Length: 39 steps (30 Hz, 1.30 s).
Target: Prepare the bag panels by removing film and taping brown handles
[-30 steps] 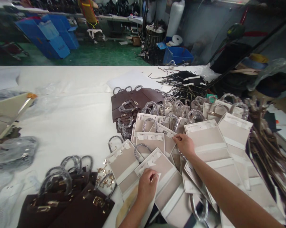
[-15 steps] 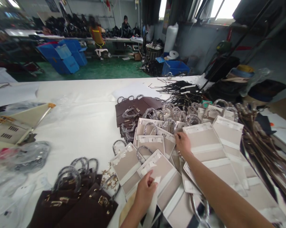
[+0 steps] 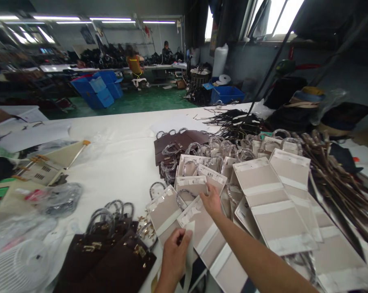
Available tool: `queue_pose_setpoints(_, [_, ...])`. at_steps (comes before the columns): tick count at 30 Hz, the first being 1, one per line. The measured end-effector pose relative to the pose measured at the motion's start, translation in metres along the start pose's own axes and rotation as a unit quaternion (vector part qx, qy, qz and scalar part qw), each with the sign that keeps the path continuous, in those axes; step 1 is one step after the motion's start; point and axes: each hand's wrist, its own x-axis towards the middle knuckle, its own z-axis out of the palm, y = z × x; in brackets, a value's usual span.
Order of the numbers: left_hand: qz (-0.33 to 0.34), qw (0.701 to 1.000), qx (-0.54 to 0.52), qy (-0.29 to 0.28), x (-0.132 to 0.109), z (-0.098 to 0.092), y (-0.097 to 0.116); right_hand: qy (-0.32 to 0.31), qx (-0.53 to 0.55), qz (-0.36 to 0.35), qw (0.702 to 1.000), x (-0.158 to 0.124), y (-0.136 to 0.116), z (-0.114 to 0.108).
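Note:
Several beige bag panels [image 3: 275, 203] with wrapped handles lie fanned over the white table [image 3: 117, 158]. My left hand [image 3: 173, 257] is closed in a pinch on a white strip [image 3: 188, 260] at the near edge of one beige panel [image 3: 202, 228]. My right hand [image 3: 212, 202] reaches over the same panel's far end, its fingers curled on the panel's top edge beside a wrapped handle [image 3: 184, 194]. Dark brown bag panels [image 3: 110, 260] with gold clasps lie to the left of my left hand.
More brown panels [image 3: 178, 142] lie further back, black cords [image 3: 233, 118] behind them. Brown straps [image 3: 339, 179] pile at the right edge. Plastic bags and a beige box [image 3: 46, 171] sit at the left. Blue crates [image 3: 98, 89] and seated people are far across the green floor.
My right hand drew back left and nearer, from the far panels to the panel by my left hand. My left hand peeled the white strip toward me. The view tilted up.

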Motion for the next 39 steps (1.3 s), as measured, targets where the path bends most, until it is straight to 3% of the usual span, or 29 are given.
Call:
queue_pose_setpoints(6, [0.015, 1.0, -0.006, 0.002, 0.005, 0.008, 0.008, -0.108, 0.049, -0.053, 0.992, -0.009, -0.013, -0.004])
queue_pose_setpoints(11, [0.034, 0.997, 0.061, 0.03, 0.02, 0.017, 0.017, -0.168, 0.093, -0.035, 0.981, -0.008, -0.024, -0.048])
queue_pose_setpoints(15, [0.068, 0.991, 0.11, 0.017, 0.036, 0.024, 0.02, -0.354, 0.173, -0.005, 0.919, -0.005, -0.042, -0.087])
queue_pose_setpoints(17, [0.088, 0.986, 0.142, 0.01, 0.043, 0.026, 0.019, -0.395, 0.166, -0.011, 0.903, -0.005, -0.05, -0.094])
queue_pose_setpoints(21, [0.123, 0.975, 0.182, -0.017, 0.054, 0.028, 0.018, -0.386, 0.088, -0.056, 0.917, -0.004, -0.055, -0.09])
queue_pose_setpoints(27, [0.122, 0.986, 0.088, -0.073, 0.069, 0.031, 0.021, -0.369, -0.013, -0.115, 0.922, 0.004, -0.058, -0.088])
queue_pose_setpoints(30, [0.114, 0.983, 0.099, -0.108, 0.076, 0.034, 0.022, -0.351, -0.105, -0.164, 0.916, 0.01, -0.06, -0.09])
queue_pose_setpoints(34, [0.106, 0.98, 0.144, -0.086, 0.084, 0.039, 0.018, -0.349, -0.232, -0.221, 0.881, 0.017, -0.063, -0.09])
queue_pose_setpoints(39, [0.147, 0.954, 0.242, -0.103, 0.092, 0.041, 0.014, -0.376, -0.289, -0.316, 0.822, 0.024, -0.069, -0.083])
